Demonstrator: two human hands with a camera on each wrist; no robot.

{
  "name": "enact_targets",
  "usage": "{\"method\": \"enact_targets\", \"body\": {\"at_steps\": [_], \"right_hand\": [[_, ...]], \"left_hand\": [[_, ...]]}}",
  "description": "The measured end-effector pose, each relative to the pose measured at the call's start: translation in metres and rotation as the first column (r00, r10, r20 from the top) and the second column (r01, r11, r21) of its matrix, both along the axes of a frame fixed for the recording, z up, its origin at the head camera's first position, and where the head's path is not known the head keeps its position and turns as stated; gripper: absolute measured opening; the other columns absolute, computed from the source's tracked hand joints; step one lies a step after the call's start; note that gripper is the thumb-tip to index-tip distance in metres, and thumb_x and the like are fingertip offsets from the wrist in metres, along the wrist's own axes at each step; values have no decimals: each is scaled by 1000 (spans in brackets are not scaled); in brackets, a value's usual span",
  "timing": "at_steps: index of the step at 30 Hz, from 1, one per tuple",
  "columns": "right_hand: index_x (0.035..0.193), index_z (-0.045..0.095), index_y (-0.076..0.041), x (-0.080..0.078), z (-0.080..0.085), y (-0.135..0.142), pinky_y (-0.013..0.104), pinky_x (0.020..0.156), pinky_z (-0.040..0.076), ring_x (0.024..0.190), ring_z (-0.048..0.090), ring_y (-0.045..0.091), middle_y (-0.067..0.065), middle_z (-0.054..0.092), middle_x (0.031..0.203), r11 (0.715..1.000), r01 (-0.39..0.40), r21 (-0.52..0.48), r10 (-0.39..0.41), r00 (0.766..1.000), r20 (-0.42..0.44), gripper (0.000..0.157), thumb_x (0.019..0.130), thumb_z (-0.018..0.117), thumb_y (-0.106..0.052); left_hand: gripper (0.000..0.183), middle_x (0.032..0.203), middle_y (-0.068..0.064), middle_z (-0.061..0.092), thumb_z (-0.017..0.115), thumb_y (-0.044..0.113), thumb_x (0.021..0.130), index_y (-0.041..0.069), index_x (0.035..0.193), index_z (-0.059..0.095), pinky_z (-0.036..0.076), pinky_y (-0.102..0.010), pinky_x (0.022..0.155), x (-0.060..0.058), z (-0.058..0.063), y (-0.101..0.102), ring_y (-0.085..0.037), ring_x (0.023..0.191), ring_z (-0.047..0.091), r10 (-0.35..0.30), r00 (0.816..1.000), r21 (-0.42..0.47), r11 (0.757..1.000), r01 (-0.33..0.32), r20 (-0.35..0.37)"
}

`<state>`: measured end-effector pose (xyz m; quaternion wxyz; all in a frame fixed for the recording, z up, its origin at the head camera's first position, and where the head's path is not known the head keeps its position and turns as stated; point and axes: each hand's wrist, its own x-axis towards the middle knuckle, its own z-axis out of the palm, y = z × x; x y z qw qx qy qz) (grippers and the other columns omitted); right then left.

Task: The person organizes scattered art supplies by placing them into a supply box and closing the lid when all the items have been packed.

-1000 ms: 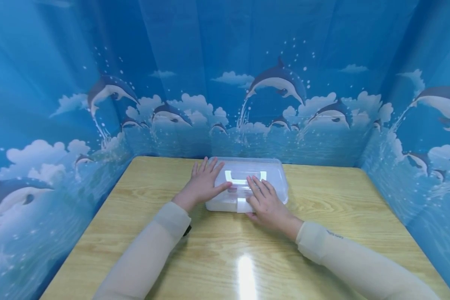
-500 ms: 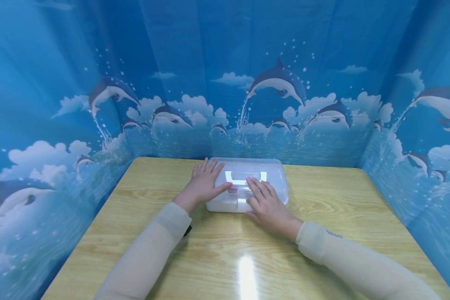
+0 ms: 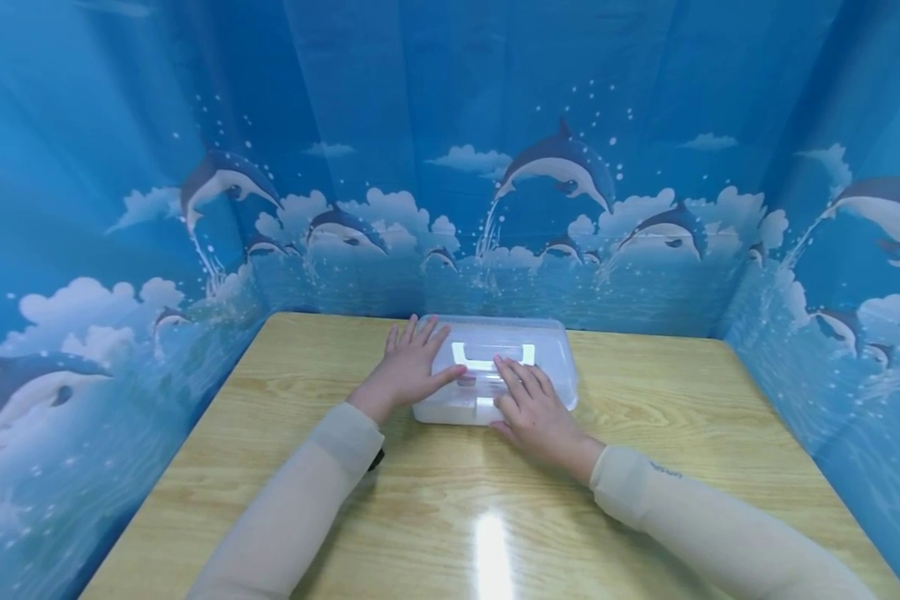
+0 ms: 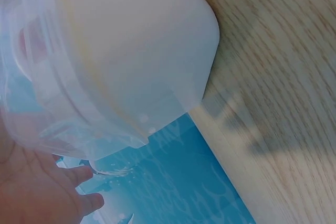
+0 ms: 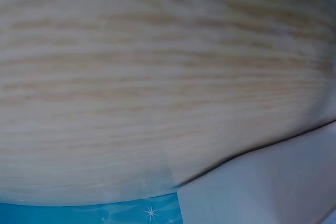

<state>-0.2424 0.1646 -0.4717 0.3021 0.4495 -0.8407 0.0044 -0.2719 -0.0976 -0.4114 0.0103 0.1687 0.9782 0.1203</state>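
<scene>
A plastic box (image 3: 547,346) with a see-through lid, a white handle (image 3: 476,364) and a white front latch (image 3: 485,408) stands at the table's far side, its lid down. My left hand (image 3: 407,371) rests with fingers spread on the lid's left part, thumb pointing to the handle. The left wrist view shows the box's pale side wall (image 4: 142,51) beside that hand. Over the front right part lies my right hand (image 3: 534,414), fingertips on the lid near the handle, lower fingers at the latch, which they partly cover. In the right wrist view, only a pale wall (image 5: 257,182) of the box shows.
The wood-grain table (image 3: 645,417) spreads in front of the box and to both sides. A blue dolphin-print curtain (image 3: 390,275) closes off the back and sides, hanging close behind the box.
The front latch, which stuck out a little lower a second ago, now sits closer against the box front beside my right fingers. Both hands otherwise hold nearly the same place.
</scene>
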Motion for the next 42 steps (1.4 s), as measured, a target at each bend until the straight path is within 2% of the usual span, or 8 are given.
{"method": "enact_targets", "body": {"at_steps": [10,24,42], "right_hand": [[97,55,-9,3,-2,-5,58,114,28,141,34,44,28,28,158,1000,29,-5,-29,999,21,36,89,73,-39],[89,51,-6,-1,-8,-9,58,110,32,135,41,46,31,36,152,999,37,-17,-38,996,-82,38,87,74,-36],[88,52,-7,3,-6,-9,57,112,31,135,41,45,30,38,152,997,64,-35,-67,995,-80,41,82,79,-37]], "left_hand": [[91,168,-7,4,33,78,93,23,162,15,-9,-60,118,2,2,-1,-37,152,-8,9,1000,-3,1000,-8,4],[90,168,-8,4,33,78,93,22,162,16,-6,-61,118,2,2,-1,-39,152,-6,4,1000,-1,1000,-4,5],[92,168,-8,3,33,80,92,24,162,15,-7,-61,118,-1,1,0,-38,152,-9,3,1000,15,1000,-3,25]]}}
